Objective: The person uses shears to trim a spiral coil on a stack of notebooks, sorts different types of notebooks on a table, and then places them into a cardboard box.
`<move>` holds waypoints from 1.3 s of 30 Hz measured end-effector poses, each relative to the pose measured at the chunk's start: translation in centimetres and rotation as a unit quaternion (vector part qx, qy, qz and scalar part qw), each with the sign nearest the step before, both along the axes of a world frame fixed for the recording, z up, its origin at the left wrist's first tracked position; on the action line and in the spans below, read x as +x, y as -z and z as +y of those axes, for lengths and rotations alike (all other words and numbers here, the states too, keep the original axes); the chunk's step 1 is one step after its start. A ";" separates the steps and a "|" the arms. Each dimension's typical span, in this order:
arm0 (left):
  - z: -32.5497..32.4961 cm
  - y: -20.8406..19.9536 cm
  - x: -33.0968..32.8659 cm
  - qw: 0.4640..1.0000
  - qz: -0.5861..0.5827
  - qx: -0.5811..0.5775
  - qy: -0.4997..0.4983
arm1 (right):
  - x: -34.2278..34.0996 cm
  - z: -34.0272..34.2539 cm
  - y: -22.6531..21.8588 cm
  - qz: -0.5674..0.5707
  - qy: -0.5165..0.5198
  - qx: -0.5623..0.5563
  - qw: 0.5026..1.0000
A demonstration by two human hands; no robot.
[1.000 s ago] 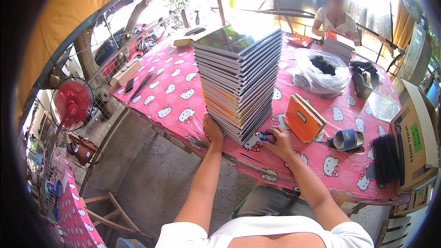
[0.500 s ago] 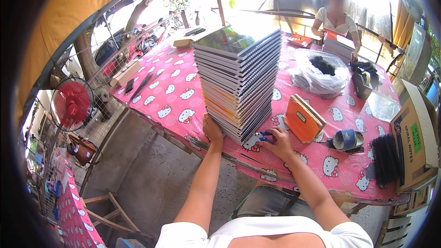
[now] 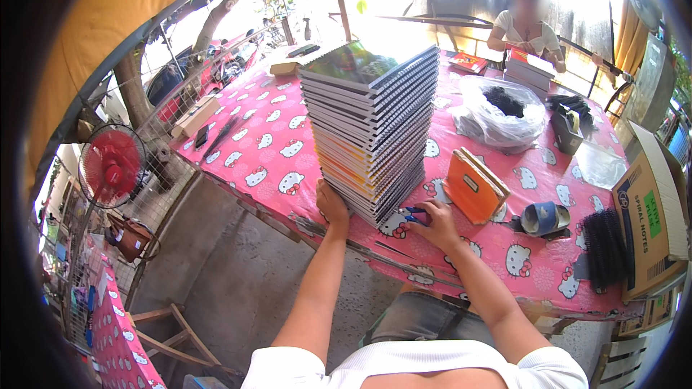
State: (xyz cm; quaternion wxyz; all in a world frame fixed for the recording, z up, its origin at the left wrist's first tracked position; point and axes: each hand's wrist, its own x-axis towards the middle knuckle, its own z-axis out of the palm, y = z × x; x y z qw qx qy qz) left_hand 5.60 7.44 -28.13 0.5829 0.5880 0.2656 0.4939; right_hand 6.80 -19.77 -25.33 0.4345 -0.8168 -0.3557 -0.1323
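Note:
A tall stack of spiral notebooks (image 3: 367, 130) stands at the near edge of the pink table, its wire-bound edges toward the right. Low on its left side, my left hand (image 3: 332, 204) is closed against the lowest notebooks, the fingertips partly hidden by them. My right hand (image 3: 435, 223) rests on the table just right of the stack's base. In it is a small pair of blue-handled pliers (image 3: 414, 215), the tip pointing at the bottom bindings. Right of that hand, a few orange-covered notebooks (image 3: 472, 186) stand tilted.
A plastic bag of black coils (image 3: 502, 112), a tape dispenser (image 3: 566, 130), a blue tape roll (image 3: 542, 219), black spiral coils (image 3: 607, 248) and a cardboard box (image 3: 652, 223) occupy the right side. Across the table, a person (image 3: 526, 29) sits by a book stack (image 3: 530, 70). A red fan (image 3: 112, 166) stands left.
My hands and the pliers stay in nearly the same place. The view has shifted slightly. The person across the table has raised a hand from beside the book stack.

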 end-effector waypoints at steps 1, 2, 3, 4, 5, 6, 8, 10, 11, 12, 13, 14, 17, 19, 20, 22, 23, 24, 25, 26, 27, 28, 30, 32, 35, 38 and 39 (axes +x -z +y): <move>-0.9 -0.6 0.2 1.000 0.004 -0.016 -0.013 | 0.3 -0.4 0.3 0.001 0.005 -0.004 1.000; -1.0 -0.8 0.0 1.000 0.005 -0.016 -0.013 | 0.4 -0.3 0.4 0.003 -0.001 0.007 1.000; -1.1 -1.1 -0.2 1.000 -0.007 -0.022 0.014 | 0.5 -0.3 0.5 0.005 -0.006 0.017 1.000; -1.2 -1.3 -0.3 0.999 -0.018 -0.028 0.042 | 0.6 -0.4 0.7 0.006 -0.005 0.017 1.000; -0.9 -1.3 -0.4 0.999 -0.017 -0.027 0.041 | 0.4 -0.2 0.6 0.006 -0.005 0.015 1.000; -0.7 -1.3 -0.5 0.999 -0.004 -0.030 0.027 | 0.3 0.0 0.6 0.005 -0.004 0.014 1.000; -0.2 -1.0 -0.7 0.999 0.010 -0.032 0.013 | 0.1 0.1 0.4 0.005 -0.006 0.014 1.000; 0.3 -0.5 -0.8 0.998 -0.029 -0.024 0.048 | 0.0 0.4 0.3 0.006 -0.009 0.015 1.000; 0.0 -0.6 -0.6 0.998 -0.029 -0.025 0.051 | 0.2 0.2 0.3 0.007 -0.010 0.021 1.000; -0.3 -0.7 -0.4 0.998 -0.029 -0.031 0.047 | 0.4 0.0 0.3 0.008 -0.010 0.027 1.000; -0.7 -0.8 -0.2 0.998 -0.030 -0.038 0.043 | 0.4 -0.2 0.4 0.009 -0.007 0.026 1.000; -0.7 -0.8 0.0 0.998 -0.031 -0.038 0.045 | 0.4 -0.3 0.2 0.018 -0.005 0.020 1.000; 0.0 -0.3 0.1 0.999 -0.007 -0.041 0.025 | 0.2 -0.2 -0.2 0.013 -0.005 0.016 1.000; 2.5 1.1 -0.6 0.999 -0.032 -0.001 -0.015 | -0.6 0.9 -0.5 0.002 -0.021 0.022 1.000; 1.9 1.2 -0.2 0.999 -0.031 -0.004 -0.009 | -0.3 0.7 -0.3 0.005 -0.018 0.021 1.000; -0.3 -0.1 0.3 0.999 -0.020 -0.025 0.003 | 0.3 -0.2 0.0 0.007 -0.005 0.018 1.000; -0.9 -0.7 0.2 0.999 -0.020 -0.026 0.006 | 0.4 -0.3 0.0 0.005 -0.003 0.018 1.000; -1.6 -1.4 0.1 0.999 -0.019 -0.036 0.005 | 0.5 -0.5 0.1 0.002 -0.001 0.017 1.000; -2.1 -1.8 0.3 0.999 -0.017 -0.046 0.006 | 0.7 -0.8 0.2 0.002 0.002 0.016 1.000; -1.4 -1.7 -0.3 0.999 -0.017 -0.043 -0.001 | 0.5 -0.3 0.2 0.003 -0.003 0.017 1.000; -0.4 -1.2 -0.5 0.999 -0.037 -0.026 0.008 | 0.2 0.1 0.1 0.005 -0.007 0.018 1.000; 0.5 -0.7 -0.8 0.998 -0.057 -0.008 0.017 | 0.0 0.5 0.1 0.006 -0.013 0.020 1.000; -0.5 -1.1 -0.3 0.999 -0.043 -0.017 0.019 | 0.3 -0.1 0.2 0.013 -0.001 0.009 1.000; -0.8 -1.1 -0.1 0.999 -0.029 -0.023 0.016 | 0.4 -0.2 0.2 0.013 0.001 0.014 1.000; 0.2 -0.5 -0.3 0.998 -0.040 -0.028 0.037 | 0.2 0.0 0.0 0.008 -0.006 0.029 1.000; 0.5 -0.2 -0.2 0.999 -0.036 -0.021 0.026 | 0.0 0.0 -0.1 0.012 -0.012 0.036 0.999; 0.2 -0.3 -0.2 0.998 -0.038 -0.032 0.037 | 0.1 -0.1 -0.2 0.021 -0.014 0.036 0.999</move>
